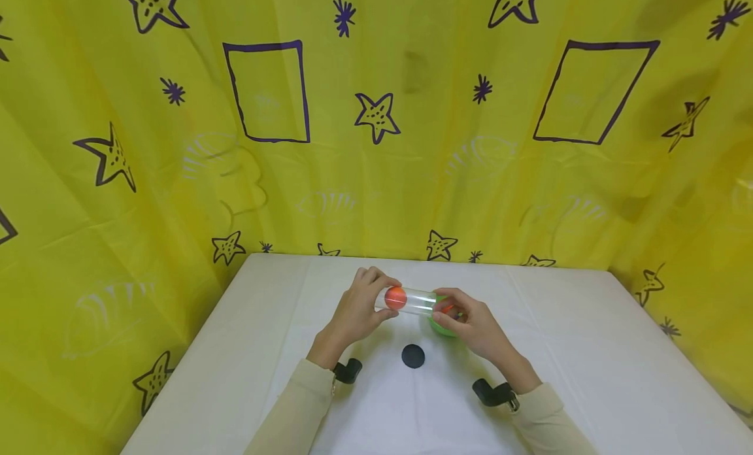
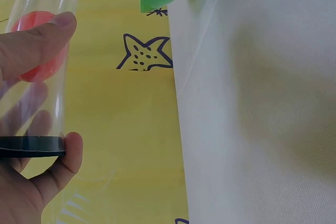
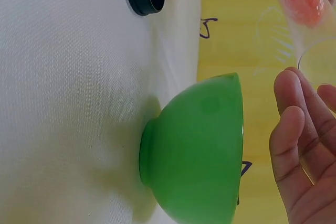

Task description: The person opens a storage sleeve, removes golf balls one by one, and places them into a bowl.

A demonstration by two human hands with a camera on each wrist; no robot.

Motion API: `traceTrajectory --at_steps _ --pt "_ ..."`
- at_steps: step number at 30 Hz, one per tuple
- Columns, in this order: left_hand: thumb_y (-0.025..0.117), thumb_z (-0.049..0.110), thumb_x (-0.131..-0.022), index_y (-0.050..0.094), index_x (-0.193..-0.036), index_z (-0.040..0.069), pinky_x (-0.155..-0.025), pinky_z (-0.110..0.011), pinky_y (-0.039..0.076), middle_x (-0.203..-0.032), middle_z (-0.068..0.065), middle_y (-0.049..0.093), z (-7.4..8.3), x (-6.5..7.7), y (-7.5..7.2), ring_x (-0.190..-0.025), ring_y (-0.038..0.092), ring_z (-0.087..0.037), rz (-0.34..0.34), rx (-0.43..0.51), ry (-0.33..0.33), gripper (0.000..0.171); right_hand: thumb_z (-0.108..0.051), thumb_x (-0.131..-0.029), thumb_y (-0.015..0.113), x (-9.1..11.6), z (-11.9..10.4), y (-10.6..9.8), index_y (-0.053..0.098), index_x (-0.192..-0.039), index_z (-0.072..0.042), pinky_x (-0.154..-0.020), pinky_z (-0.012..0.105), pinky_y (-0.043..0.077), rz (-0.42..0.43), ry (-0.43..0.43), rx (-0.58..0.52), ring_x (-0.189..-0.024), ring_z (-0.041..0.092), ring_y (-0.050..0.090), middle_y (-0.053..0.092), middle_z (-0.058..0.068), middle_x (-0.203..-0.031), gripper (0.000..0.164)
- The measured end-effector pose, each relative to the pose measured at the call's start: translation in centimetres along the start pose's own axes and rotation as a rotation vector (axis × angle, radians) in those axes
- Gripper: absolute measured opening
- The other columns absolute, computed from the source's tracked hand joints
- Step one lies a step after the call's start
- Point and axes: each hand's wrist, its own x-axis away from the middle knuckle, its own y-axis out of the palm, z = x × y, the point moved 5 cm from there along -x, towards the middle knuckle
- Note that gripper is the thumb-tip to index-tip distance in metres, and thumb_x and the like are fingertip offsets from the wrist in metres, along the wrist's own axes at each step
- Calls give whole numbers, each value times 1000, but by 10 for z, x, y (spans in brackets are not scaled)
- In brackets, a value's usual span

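Note:
A clear tube [image 1: 420, 303] is held nearly level in the head view. It has a red-orange ball [image 1: 395, 298] inside and a black cap [image 2: 31, 146] on its left end. My left hand [image 1: 366, 304] grips the tube around the ball, thumb across the near side. At the uncapped right end, my right hand [image 1: 470, 321] has its fingertips at the rim, fingers loosely bent. Whether they press on it is hard to tell. A green bowl [image 3: 197, 145] stands upright on the table below and beside the right hand, partly hidden by it in the head view.
A loose black cap [image 1: 413, 356] lies on the white-covered table [image 1: 235, 376], nearer to me than the tube. A yellow patterned curtain [image 1: 412, 180] hangs behind the table and along both sides. Something red-orange [image 1: 447, 308] shows between the right fingers, around the bowl.

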Motion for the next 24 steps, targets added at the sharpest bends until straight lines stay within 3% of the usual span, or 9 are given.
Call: traceTrajectory --at_steps 15,24 --pt "87 20 -82 69 -122 19 -84 -34 53 -116 -2 59 1 -1 -1 -110 48 -19 5 3 12 45 -13 -91 77 0 1 1 62 -130 -7 -69 23 53 -15 -18 -13 -79 8 63 73 10 -102 42" --pt "89 20 -80 69 -122 20 -86 -38 54 -117 -1 60 -3 0 -1 -112 49 -21 15 18 -5 47 -18 -92 77 -1 3 0 63 -129 -9 -71 25 54 -20 -9 6 -81 11 63 74 9 -104 41"
